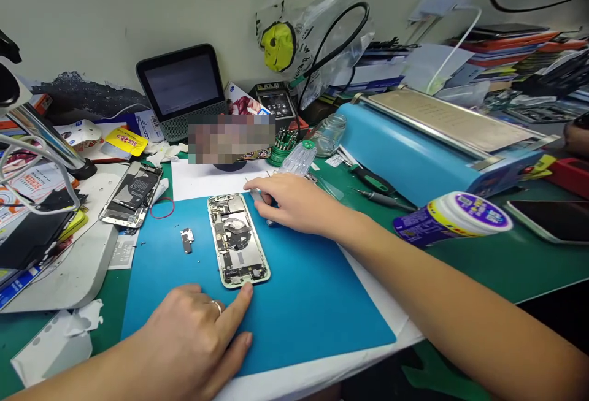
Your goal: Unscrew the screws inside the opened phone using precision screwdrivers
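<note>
An opened phone (237, 240) with a pale green frame lies on the blue mat (313, 290), its boards and coil exposed. My left hand (197, 333) rests on the mat below it, fingers apart, one fingertip touching the phone's near end; a ring is on one finger. My right hand (294, 205) lies just right of the phone's far end, fingers curled over a thin metal tool (254, 192) whose tip sticks out to the left. A small loose part (186, 240) lies left of the phone.
A second opened phone (132, 194) and a red rubber band (162, 208) sit at left. A blue machine (427, 143), a white jar on its side (453, 217), screwdrivers (375, 189), a glass jar (332, 133), a small screen (181, 88) and another phone (552, 220) surround the mat.
</note>
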A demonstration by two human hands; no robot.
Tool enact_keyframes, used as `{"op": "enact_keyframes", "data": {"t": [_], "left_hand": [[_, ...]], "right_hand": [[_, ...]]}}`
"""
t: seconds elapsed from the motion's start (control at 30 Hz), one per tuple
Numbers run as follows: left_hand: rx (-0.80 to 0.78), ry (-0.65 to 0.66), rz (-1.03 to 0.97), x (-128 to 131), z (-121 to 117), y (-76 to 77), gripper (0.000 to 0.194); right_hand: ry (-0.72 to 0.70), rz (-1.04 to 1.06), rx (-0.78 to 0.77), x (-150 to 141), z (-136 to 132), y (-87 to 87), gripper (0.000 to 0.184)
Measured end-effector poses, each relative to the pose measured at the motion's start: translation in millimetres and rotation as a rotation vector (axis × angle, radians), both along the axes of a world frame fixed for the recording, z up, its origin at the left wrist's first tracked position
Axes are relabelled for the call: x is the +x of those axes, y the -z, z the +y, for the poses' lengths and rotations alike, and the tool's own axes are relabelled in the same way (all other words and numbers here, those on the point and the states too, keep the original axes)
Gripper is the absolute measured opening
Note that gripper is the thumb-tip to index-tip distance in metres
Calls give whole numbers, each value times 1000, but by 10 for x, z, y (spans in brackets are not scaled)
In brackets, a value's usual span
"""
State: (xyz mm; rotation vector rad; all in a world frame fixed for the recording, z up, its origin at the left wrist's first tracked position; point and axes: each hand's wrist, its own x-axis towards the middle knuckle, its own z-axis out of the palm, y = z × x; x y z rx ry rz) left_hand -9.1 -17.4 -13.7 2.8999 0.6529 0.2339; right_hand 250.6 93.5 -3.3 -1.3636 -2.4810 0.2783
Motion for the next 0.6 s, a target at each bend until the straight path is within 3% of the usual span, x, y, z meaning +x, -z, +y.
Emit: {"op": "enact_keyframes", "data": {"t": [0.23, 0.37, 0.47, 0.6], "left_hand": [[19, 11, -13, -2, -3, -15, 42], [13, 9, -22, -4, -6, -24, 42], [8, 5, -16, -1, -5, -24, 42], [17, 3, -6, 4, -1, -19, 45]], "right_hand": [[71, 147, 21, -7, -25, 13, 31], [49, 499, 74, -18, -88, -37, 25], [-81, 822, 78, -53, -162, -56, 22], [-183, 1051, 155, -123, -241, -6, 35]]}}
